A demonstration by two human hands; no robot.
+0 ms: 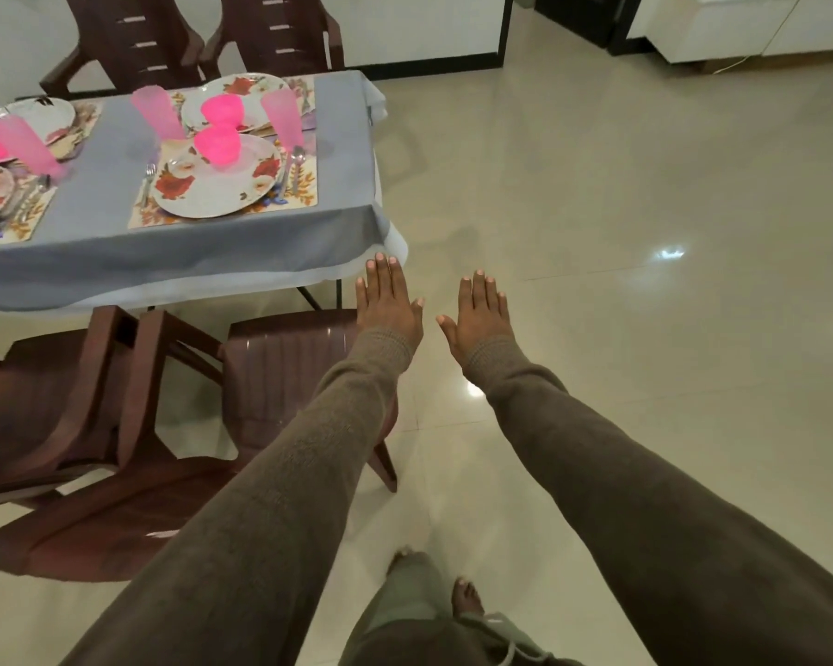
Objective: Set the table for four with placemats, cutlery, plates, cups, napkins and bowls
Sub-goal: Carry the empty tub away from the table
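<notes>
Beside table (260,242), L hand (389,305) & R hand (482,314) flat

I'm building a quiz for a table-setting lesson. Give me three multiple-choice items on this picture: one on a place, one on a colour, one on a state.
1. Where does the pink bowl nearest the camera sit?
A. on the floor
B. on a flowered plate
C. on a chair seat

2. What colour is the tablecloth?
A. grey-blue
B. red
C. green

3. How are the person's hands?
A. both grip a plate
B. one holds a fork
C. both held out flat, holding nothing

Answers:
1 B, the bowl stands upside down on the plate, which lies on a placemat.
2 A, grey-blue cloth covers the table top and hangs over its edge.
3 C, the left hand and right hand show straight fingers above the floor, beside the table.
</notes>
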